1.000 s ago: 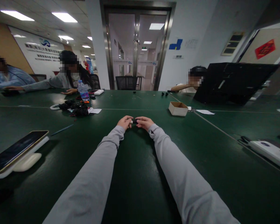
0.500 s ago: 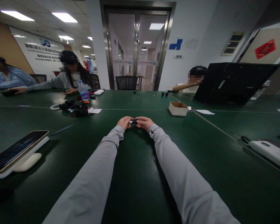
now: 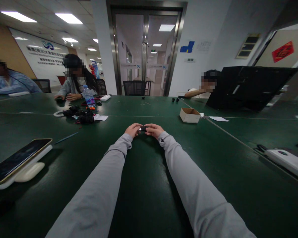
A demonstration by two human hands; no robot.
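Observation:
Both my arms stretch forward in grey sleeves over a dark green table [image 3: 144, 185]. My left hand [image 3: 132, 130] and my right hand [image 3: 153, 130] meet at the middle of the table and pinch a small black part [image 3: 142, 129] with a bit of bright metal on its left end. The fingers of both hands are curled around it, so most of the part is hidden. The hands rest on or just above the table top; I cannot tell which.
A small cardboard box [image 3: 189, 115] stands beyond my right hand. A pile of black parts [image 3: 79, 115] and a water bottle [image 3: 88, 96] lie to the far left. A phone [image 3: 16, 160] on a white stand sits near left, a white device [image 3: 286, 160] at right. Three people sit around the table.
My hands have stayed together on the small part with only slight finger shifts. The person at the far left of the table has drawn an outstretched arm back.

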